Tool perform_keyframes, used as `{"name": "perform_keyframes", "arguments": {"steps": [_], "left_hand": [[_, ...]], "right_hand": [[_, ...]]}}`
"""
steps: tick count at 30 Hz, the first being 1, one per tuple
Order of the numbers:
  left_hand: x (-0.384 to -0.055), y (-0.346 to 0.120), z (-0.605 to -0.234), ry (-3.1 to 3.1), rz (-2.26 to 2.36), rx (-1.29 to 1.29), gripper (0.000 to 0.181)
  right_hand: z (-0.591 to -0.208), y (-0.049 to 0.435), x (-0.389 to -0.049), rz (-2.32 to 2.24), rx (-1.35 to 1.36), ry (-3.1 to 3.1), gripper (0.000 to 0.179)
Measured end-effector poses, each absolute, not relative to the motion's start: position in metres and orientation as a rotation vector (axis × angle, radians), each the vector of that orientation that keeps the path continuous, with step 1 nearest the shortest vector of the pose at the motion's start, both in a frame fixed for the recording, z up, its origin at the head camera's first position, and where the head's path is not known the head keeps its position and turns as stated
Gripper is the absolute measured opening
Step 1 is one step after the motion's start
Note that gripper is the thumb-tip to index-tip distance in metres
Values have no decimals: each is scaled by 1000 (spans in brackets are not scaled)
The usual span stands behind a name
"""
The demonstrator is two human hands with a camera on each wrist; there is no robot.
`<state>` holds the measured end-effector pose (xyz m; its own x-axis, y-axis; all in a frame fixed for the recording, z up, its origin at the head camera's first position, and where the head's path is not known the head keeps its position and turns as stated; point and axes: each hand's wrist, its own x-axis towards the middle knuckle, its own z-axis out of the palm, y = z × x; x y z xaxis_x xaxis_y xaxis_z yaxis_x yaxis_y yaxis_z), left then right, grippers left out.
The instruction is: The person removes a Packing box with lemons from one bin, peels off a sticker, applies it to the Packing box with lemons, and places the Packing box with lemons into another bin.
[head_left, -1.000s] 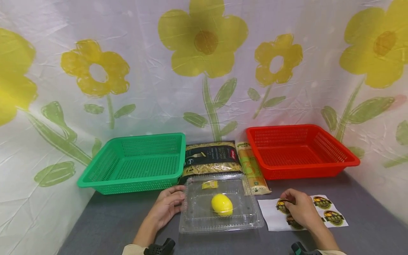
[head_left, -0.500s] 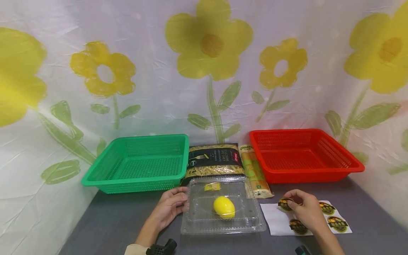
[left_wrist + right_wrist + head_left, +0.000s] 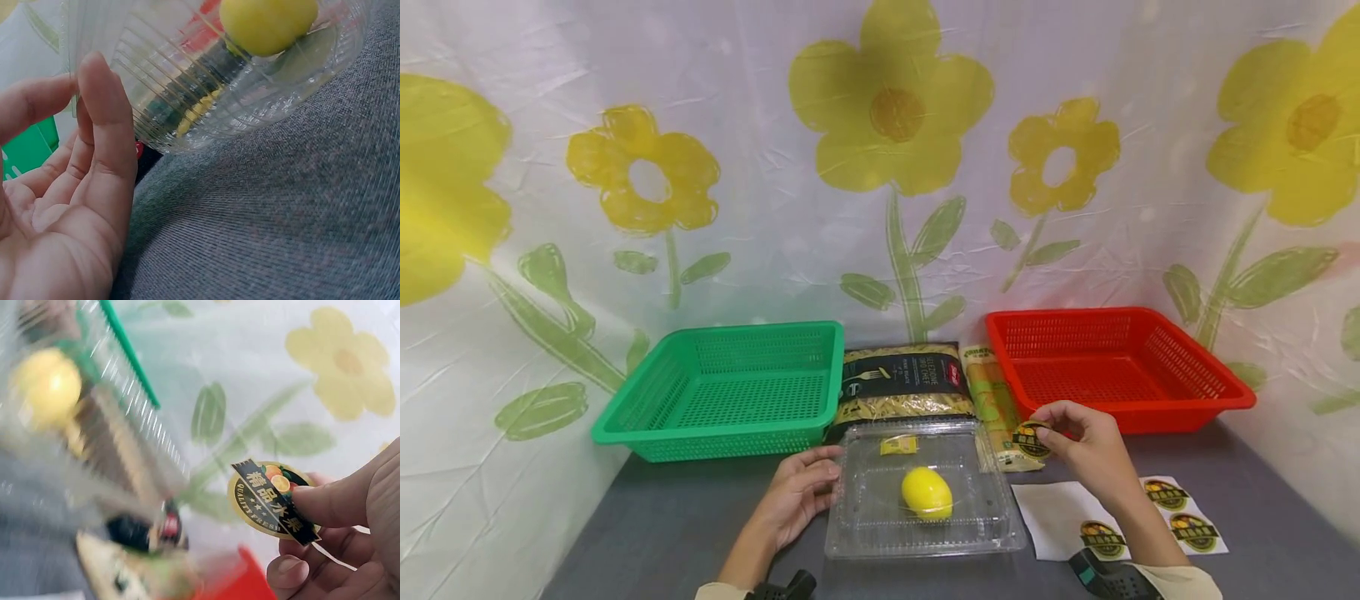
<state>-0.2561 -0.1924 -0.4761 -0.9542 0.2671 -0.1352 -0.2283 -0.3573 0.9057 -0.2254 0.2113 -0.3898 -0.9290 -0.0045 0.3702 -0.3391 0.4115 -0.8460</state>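
A clear plastic clamshell box (image 3: 992, 533) stands in the middle of the table, with a lemon (image 3: 927, 492) inside. A small yellow packet or label (image 3: 898, 445) shows at its far side; whether it is in or on the box I cannot tell. At the box's left edge, my left hand (image 3: 799, 496) pinches the plastic rim between thumb and finger, as the left wrist view shows. My right hand (image 3: 1093, 450) holds a round black and gold fruit sticker (image 3: 269, 500) between thumb and fingers, raised to the right of the box. Below it lies the white sticker sheet (image 3: 1052, 512).
A green basket (image 3: 745, 429) stands at the back left and a red basket (image 3: 1120, 408) at the back right. Between them lie a black pasta bag (image 3: 910, 375) and a long yellow-green noodle packet (image 3: 992, 400). A flowered curtain (image 3: 760, 250) hangs behind.
My right hand has peeled the sticker off the sheet and lifted it up and to the left, towards the box. The left hand has stayed at the box's left edge.
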Motion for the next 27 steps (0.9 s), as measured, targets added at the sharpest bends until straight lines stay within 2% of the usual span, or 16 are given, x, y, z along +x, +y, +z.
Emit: {"name": "perform_keyframes", "arguments": {"steps": [12,27], "left_hand": [[-256,-194,-477,1525,2387,68,40],[-256,-195,-477,1492,2389,176,42]], "right_hand": [[-368,155,-239,1666,478,-2331,15],[-391,109,-250,1814,662,-2388,17]]}}
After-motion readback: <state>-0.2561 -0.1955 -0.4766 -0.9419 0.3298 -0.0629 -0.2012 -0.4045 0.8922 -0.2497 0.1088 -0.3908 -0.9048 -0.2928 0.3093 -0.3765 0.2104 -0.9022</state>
